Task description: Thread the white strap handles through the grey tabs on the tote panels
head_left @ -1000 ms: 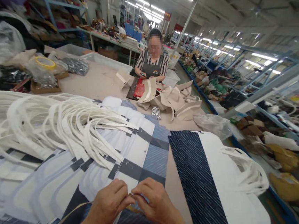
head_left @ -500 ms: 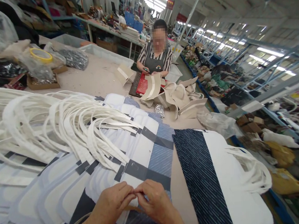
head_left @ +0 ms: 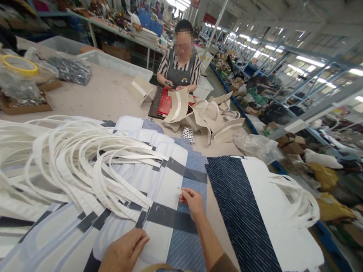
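Note:
My left hand (head_left: pixel 125 253) rests low over the white bag panels (head_left: pixel 161 193), its thumb and fingers pressed together. Whatever may be between those fingertips is hidden. Farther right, my right hand (head_left: pixel 192 203) pinches beside a small round metal dot (head_left: pixel 178 188) on the top panel, near where white fabric meets the striped blue band (head_left: pixel 186 233). I cannot make out what that pinch holds. Dark grey strips (head_left: pixel 167 215) cross the panel, and white strap handles (head_left: pixel 75 162) loop off the stack to the left. A tan strip (head_left: pixel 158 268) curves below my hands.
Another stack with a dark navy striped band (head_left: pixel 239 215) lies to the right. Across the table, a person (head_left: pixel 181 64) works with beige pieces (head_left: pixel 211 116) over a red board (head_left: pixel 165 102). A roll of yellow tape (head_left: pixel 19 65) and a grey bin (head_left: pixel 114 63) stand farther back.
My hands were together fingertip to fingertip and have parted. The right moved up and forward to the metal dot; the left moved slightly left and down. The view has shifted a little.

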Demonstrator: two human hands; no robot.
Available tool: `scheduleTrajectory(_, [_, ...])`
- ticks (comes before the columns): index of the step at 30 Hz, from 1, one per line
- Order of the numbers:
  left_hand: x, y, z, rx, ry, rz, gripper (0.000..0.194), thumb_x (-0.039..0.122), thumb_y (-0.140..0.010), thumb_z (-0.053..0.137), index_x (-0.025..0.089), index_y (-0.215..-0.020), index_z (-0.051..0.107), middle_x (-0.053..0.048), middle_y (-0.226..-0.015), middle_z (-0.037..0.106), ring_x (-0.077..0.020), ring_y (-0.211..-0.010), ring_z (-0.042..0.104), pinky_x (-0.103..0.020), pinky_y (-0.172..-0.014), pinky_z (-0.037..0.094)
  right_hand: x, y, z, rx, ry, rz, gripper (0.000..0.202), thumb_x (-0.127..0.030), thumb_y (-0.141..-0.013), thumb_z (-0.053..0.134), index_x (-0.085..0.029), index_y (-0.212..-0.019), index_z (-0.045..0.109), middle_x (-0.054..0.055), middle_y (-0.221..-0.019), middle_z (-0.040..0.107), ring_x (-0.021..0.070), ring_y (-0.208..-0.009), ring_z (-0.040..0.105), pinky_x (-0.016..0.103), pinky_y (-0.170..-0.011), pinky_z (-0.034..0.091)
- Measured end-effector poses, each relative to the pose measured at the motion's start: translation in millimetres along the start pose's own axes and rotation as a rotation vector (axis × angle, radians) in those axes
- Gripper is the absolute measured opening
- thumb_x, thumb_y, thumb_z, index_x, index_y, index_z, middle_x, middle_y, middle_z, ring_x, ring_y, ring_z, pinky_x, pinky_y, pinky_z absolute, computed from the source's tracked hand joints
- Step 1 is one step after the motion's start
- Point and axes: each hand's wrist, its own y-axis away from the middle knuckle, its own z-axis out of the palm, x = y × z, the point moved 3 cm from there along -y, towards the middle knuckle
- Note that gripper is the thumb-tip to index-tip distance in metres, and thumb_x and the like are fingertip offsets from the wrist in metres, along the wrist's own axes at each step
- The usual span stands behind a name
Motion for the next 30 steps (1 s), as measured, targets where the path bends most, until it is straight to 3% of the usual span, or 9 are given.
scheduleTrajectory(5, [-23.5, 11.9, 12.5, 0.063, -0.099, 0.084, 0.031, 0.035, -0.101, 0.040, 0.026, -0.081, 0.062, 0.004, -0.073, 0.070, -0.0155, -0.067, 0.071, -0.024, -0.064, 0.052, 3.9, -31.7, 4.4, 0.001, 0.067, 0.028, 0.038, -0.043, -0.059, 0.075, -0.012, -0.080, 0.070, 0.000, -0.057, 0.063, 0.0119, -0.051, 0.057, 0.025, -0.053, 0.052])
scheduleTrajectory(14, [-21.9, 11.5, 13.4, 0.072, -0.129, 0.079, 0.034, 0.036, -0.103, 0.037, 0.026, -0.080, 0.060, 0.004, -0.070, 0.067, -0.0148, -0.063, 0.069, -0.024, -0.060, 0.049, -0.9, -42.8, 10.2, -0.050, 0.317, 0.003, 0.012, -0.022, -0.068, 0.063, -0.014, -0.074, 0.069, -0.004, -0.051, 0.060, 0.0117, -0.049, 0.057, 0.022, -0.053, 0.050])
scheduleTrajectory(20, [-25.4, 12.4, 16.3, 0.058, -0.126, 0.055, 0.034, 0.038, -0.102, 0.038, 0.025, -0.080, 0.060, 0.003, -0.070, 0.067, -0.0151, -0.064, 0.069, -0.023, -0.060, 0.050, -4.8, -52.9, 16.1, -0.088, 0.454, 0.099, 0.009, -0.013, -0.069, 0.062, -0.015, -0.078, 0.062, -0.006, -0.048, 0.058, 0.0114, -0.044, 0.057, 0.021, -0.047, 0.049])
scheduleTrajectory(24, [-26.8, 12.7, 16.7, 0.079, -0.123, 0.050, 0.036, 0.040, -0.102, 0.038, 0.025, -0.077, 0.061, 0.004, -0.067, 0.067, -0.0148, -0.061, 0.068, -0.023, -0.058, 0.050, -9.5, -59.7, 11.1, -0.097, 0.555, 0.156, 0.021, -0.018, -0.066, 0.074, -0.017, -0.081, 0.059, -0.008, -0.041, 0.053, 0.0130, -0.038, 0.054, 0.022, -0.041, 0.046])
scheduleTrajectory(30, [-27.4, 13.2, 17.7, 0.097, -0.098, 0.040, 0.039, 0.043, -0.101, 0.038, 0.025, -0.078, 0.062, 0.003, -0.069, 0.068, -0.0149, -0.063, 0.068, -0.022, -0.061, 0.051, -15.3, -59.1, -14.8, -0.049, 0.700, 0.118, 0.039, -0.041, -0.057, 0.085, -0.020, -0.072, 0.056, -0.008, -0.039, 0.050, 0.0140, -0.032, 0.049, 0.024, -0.036, 0.038])
